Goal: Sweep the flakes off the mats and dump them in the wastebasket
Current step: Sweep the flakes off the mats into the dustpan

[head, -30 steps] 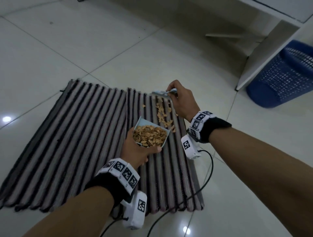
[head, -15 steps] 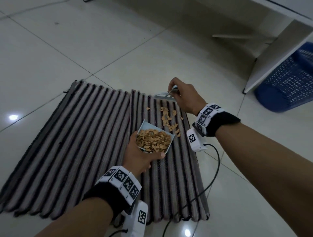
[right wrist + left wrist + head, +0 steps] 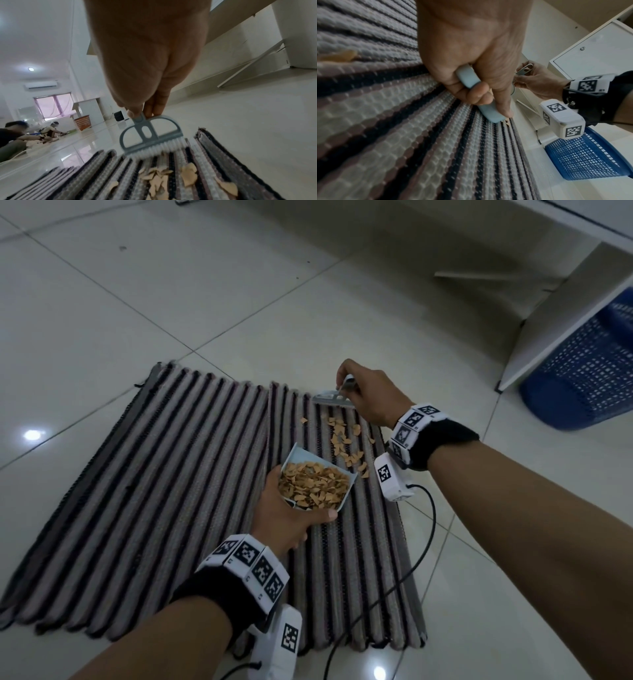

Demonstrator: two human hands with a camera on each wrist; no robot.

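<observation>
Two striped mats [image 3: 171, 491] lie edge to edge on a pale tiled floor [image 3: 205, 285], open tile surrounding them on the left, the far side and the right. Nearest, the left hand [image 3: 284, 518] grips a light-blue dustpan [image 3: 310, 460] heaped with tan flakes, fingers curled round its handle above the right-hand mat. Loose flakes [image 3: 346, 443] trail along that mat towards its far edge. There the right hand [image 3: 370, 395] pinches the handle of a small grey brush [image 3: 334, 398], its white bristles touching the mat. Farther right, a blue wastebasket [image 3: 582, 378] stands half behind a white cabinet panel [image 3: 561, 316]. Against half a second ago, brush and dustpan hold roughly the same places.
</observation>
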